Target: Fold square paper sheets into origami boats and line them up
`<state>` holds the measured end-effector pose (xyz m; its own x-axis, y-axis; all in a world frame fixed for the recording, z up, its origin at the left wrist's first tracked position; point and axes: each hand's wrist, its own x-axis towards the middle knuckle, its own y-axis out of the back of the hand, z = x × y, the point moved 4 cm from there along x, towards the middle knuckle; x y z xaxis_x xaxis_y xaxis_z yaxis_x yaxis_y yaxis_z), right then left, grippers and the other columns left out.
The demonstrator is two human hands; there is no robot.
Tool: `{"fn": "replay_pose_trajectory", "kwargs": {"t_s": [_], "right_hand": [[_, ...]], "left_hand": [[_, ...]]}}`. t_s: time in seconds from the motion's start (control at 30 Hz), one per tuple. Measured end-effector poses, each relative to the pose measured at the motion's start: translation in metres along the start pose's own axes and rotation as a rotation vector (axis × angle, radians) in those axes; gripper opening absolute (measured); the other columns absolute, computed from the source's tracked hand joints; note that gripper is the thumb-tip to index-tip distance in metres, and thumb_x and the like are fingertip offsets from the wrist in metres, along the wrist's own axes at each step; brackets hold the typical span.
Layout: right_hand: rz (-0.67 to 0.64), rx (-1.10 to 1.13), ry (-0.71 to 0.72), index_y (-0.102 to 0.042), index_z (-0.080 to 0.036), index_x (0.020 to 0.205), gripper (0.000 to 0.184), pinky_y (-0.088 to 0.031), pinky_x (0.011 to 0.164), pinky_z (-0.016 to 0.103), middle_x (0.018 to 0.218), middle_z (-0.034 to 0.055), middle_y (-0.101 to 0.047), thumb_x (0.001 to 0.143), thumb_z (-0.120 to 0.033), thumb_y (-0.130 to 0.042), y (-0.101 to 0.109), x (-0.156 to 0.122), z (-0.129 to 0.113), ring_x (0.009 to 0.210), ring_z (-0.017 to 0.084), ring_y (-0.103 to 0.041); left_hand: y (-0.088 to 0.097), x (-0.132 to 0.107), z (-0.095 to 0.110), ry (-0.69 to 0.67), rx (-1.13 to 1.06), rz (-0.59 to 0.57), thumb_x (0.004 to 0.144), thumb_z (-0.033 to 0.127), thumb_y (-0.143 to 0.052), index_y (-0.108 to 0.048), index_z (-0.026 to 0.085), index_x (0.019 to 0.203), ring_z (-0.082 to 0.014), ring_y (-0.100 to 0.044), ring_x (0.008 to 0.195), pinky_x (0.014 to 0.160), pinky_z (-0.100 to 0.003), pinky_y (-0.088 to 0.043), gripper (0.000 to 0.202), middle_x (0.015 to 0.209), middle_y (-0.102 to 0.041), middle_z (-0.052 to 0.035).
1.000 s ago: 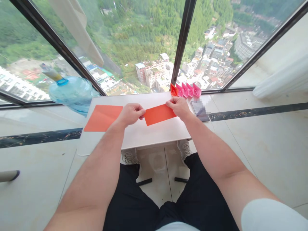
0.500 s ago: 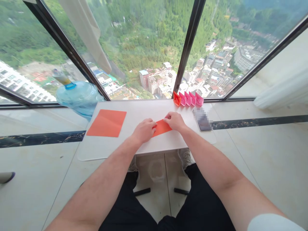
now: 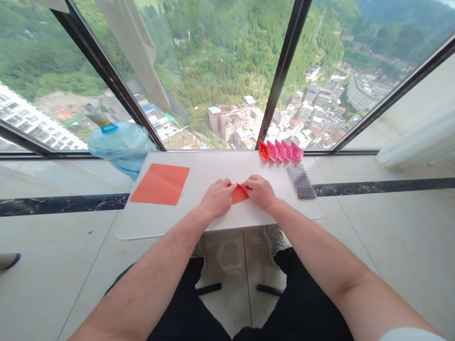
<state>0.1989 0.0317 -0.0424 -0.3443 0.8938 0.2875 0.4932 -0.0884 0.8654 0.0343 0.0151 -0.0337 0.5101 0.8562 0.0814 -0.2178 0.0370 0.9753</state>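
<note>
Between my hands, on the white table (image 3: 199, 215), lies a folded piece of orange paper (image 3: 241, 195). Its far edge is bent up into a small raised crease. My left hand (image 3: 218, 196) is closed at the paper's left side, its thumb and fingers pinching near the top. On the other side my right hand (image 3: 261, 190) pinches the right corner, fingers curled. Both hands cover the ends of the paper. A flat orange sheet (image 3: 160, 183) with faint crease lines rests at the left of the table.
A row of folded paper pieces (image 3: 280, 150), one orange-red and several pink, stands at the back right edge. Closer in is a phone (image 3: 304, 187), partly pixelated. A blue water jug (image 3: 121, 144) stands behind the table's left end, near the windows.
Both hands have drawn closer together on the orange paper. Its far edge, flat before, is now folded up between my fingers. The view has shifted slightly.
</note>
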Motion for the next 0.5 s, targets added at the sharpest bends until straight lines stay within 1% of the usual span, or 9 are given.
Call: {"fn": "replay_pose_trajectory", "kwargs": {"t_s": [0.13,0.23,0.33,0.5], "right_hand": [[0.012,-0.145,0.145,-0.078,-0.024,0.09,0.026,-0.043,0.074,0.03,0.091,0.0069,-0.07,0.094,-0.016,-0.054,-0.002,-0.01,-0.004,0.087,0.02,-0.057],[0.006,-0.183,0.224,-0.077,-0.024,0.093,0.028,-0.042,0.073,0.03,0.093,0.0067,-0.071,0.097,-0.016,-0.051,-0.002,-0.014,-0.004,0.088,0.02,-0.055],[0.0,-0.178,0.266,-0.076,-0.024,0.096,0.027,-0.043,0.077,0.03,0.098,0.0068,-0.072,0.097,-0.015,-0.05,-0.002,-0.016,-0.003,0.091,0.02,-0.056],[-0.015,-0.184,0.31,-0.075,-0.022,0.095,0.027,-0.045,0.08,0.031,0.099,0.0082,-0.072,0.097,-0.014,-0.05,-0.001,-0.016,-0.006,0.091,0.02,-0.056]], "left_hand": [[0.001,0.001,0.001,-0.002,0.015,-0.01,0.094,0.022,-0.045,-0.067,0.023,0.117,-0.0257,-0.057,0.102,0.088,-0.038,-0.048,0.032,0.113,-0.064,-0.0096],[0.003,0.001,0.001,0.001,0.009,-0.017,0.093,0.023,-0.047,-0.068,0.022,0.114,-0.0261,-0.057,0.103,0.089,-0.039,-0.048,0.029,0.114,-0.064,-0.0094],[0.003,0.001,0.001,0.016,0.0,-0.019,0.093,0.024,-0.048,-0.069,0.022,0.111,-0.0258,-0.058,0.104,0.092,-0.039,-0.048,0.028,0.115,-0.065,-0.0091],[0.003,0.002,0.001,0.037,-0.007,-0.009,0.092,0.024,-0.05,-0.07,0.023,0.111,-0.0255,-0.058,0.106,0.095,-0.038,-0.048,0.028,0.115,-0.065,-0.0086]]}}
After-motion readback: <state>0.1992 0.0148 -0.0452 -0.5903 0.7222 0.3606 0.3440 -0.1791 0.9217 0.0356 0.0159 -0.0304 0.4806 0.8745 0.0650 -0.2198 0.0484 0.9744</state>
